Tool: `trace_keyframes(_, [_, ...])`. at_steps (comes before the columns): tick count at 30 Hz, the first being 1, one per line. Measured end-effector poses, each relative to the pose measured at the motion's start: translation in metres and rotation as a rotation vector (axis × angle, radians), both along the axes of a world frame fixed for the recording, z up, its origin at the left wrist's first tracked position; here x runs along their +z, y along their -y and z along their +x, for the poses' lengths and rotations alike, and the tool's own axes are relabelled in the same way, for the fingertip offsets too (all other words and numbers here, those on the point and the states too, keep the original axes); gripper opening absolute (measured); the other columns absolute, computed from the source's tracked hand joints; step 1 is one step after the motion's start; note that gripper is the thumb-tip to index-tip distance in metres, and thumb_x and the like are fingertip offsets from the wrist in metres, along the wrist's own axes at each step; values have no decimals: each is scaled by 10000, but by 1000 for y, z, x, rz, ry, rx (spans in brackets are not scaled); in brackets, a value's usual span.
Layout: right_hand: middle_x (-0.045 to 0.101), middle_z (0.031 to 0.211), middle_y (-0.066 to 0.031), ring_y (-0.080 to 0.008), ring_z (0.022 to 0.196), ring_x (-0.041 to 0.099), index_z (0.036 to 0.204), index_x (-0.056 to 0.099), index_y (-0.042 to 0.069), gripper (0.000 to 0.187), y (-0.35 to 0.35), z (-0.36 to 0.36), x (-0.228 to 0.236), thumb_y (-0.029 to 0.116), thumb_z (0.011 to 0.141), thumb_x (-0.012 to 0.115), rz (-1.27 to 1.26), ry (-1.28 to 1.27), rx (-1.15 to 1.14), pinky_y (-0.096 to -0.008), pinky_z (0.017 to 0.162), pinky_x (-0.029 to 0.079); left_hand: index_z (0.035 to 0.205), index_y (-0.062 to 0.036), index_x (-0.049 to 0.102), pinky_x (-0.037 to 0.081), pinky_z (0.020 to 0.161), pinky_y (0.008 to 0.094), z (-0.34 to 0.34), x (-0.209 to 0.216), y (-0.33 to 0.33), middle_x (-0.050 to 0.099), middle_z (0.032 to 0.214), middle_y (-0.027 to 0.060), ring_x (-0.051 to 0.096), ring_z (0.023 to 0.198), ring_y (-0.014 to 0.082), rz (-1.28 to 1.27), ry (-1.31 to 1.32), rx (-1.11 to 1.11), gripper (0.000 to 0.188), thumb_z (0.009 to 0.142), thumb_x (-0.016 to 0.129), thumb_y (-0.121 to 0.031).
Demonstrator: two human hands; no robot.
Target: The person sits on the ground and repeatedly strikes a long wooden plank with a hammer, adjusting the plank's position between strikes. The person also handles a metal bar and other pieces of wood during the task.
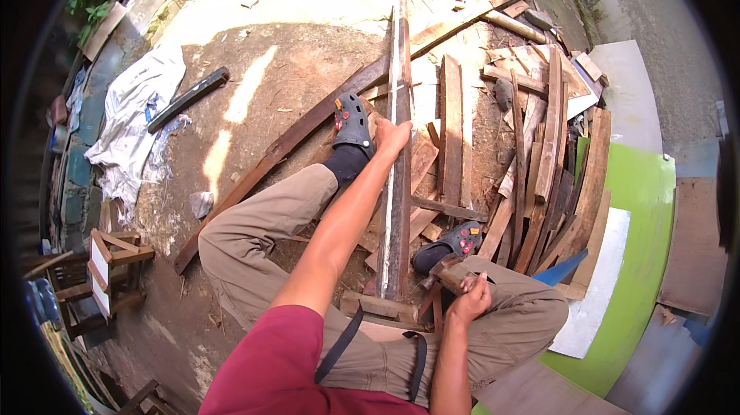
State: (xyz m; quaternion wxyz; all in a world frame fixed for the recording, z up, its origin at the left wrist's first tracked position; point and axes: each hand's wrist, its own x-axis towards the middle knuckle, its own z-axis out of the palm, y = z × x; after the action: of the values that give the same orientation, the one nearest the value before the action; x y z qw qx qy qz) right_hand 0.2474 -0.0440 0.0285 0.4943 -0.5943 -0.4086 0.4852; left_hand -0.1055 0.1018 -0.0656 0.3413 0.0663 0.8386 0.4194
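A long, straight wooden beam with a pale strip along its left side runs away from me between my legs. My left hand is closed around its left edge, beside my left shoe; the fingertips are partly hidden. Over my right thigh, my right hand grips a brown hammer, its head pointing toward the beam. Much of the handle is hidden by my fingers. The beam's near end rests by a short wooden block lying crosswise.
A dark plank crosses diagonally under the beam. Piled wood pieces and a green panel lie at right. At left are a white cloth, a short dark bar and a small wooden frame.
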Motion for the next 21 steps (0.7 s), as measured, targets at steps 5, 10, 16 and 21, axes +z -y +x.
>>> trace_keyframes(5, [402,604,9,-91,585,375,632,410,86,443,-6,-11,12,215,1043,511,-60,-61,-19,-277,576,335,1037,158,645,554,689,412,-36,55,-38,698,940,210,693,826,268,460,419,29,529,827,688,-326])
trace_keyframes(10, [425,612,13,-85,593,403,639,458,71,422,-11,-17,14,199,1034,530,-65,-177,-29,-273,572,340,1096,19,621,555,647,390,-51,104,5,667,933,116,656,770,206,499,607,-101,400,926,598,-342])
trace_keyframes(16, [438,595,25,-74,585,398,617,460,68,461,-5,-23,25,250,1030,552,-27,-253,4,-262,563,319,1111,79,527,540,635,343,-36,202,111,580,854,117,592,713,187,372,615,-192,481,964,530,-379])
trace_keyframes(21, [412,599,27,-84,573,398,639,450,95,434,6,-8,22,251,1028,566,11,-290,28,-269,551,338,1281,153,364,504,673,290,-63,243,184,456,1080,267,519,797,203,931,1010,-117,576,1025,422,-359])
